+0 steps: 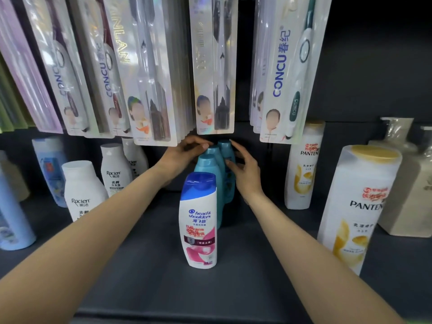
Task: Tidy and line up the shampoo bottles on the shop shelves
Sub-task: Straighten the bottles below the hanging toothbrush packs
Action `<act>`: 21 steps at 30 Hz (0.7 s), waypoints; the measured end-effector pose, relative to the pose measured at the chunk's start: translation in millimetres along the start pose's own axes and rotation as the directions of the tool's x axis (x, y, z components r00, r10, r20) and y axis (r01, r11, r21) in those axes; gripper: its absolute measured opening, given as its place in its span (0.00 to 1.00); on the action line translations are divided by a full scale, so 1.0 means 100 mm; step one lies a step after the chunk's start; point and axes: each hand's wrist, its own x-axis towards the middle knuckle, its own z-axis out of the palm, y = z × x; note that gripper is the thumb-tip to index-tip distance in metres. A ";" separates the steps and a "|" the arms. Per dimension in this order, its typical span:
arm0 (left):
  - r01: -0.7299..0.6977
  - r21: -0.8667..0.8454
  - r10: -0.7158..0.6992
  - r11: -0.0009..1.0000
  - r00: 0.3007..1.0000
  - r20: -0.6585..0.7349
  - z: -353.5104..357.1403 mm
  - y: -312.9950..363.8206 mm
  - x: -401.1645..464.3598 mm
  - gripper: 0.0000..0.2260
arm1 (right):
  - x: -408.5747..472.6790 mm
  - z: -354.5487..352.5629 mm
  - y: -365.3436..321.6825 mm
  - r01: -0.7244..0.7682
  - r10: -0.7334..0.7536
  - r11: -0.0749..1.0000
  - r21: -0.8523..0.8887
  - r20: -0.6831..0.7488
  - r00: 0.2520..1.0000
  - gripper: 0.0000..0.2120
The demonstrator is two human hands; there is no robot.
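A white Head & Shoulders bottle (pixel 199 220) with a blue cap stands upright at the middle of the dark shelf (pixel 145 272). Behind it three teal bottles (pixel 208 167) stand in a row running towards the back. My left hand (pixel 181 157) reaches in from the left, its fingertips on the cap of the middle teal bottle. My right hand (pixel 244 169) comes in from the right with fingers spread, touching the side of the rear teal bottles. Neither hand grips a bottle.
White Raclen bottles (pixel 80 190) and pale blue bottles (pixel 50 169) stand at the left. Pantene bottles (pixel 353 206) and a beige pump bottle (pixel 406 190) stand at the right. Packaged toothbrushes (pixel 210 66) hang low over the back of the shelf.
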 end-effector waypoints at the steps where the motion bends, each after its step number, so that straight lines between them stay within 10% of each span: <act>1: -0.001 -0.004 0.001 1.000 1.000 -0.002 0.00 0.00 0.00 0.03 | 0.02 0.02 0.00 0.010 -0.010 1.000 -0.007 0.005 1.000 0.24; 21: 0.036 -0.001 -0.036 0.999 0.999 -0.027 0.03 0.05 -0.05 0.09 | 0.15 0.12 0.08 0.022 -0.040 0.970 -0.242 -0.069 0.997 0.21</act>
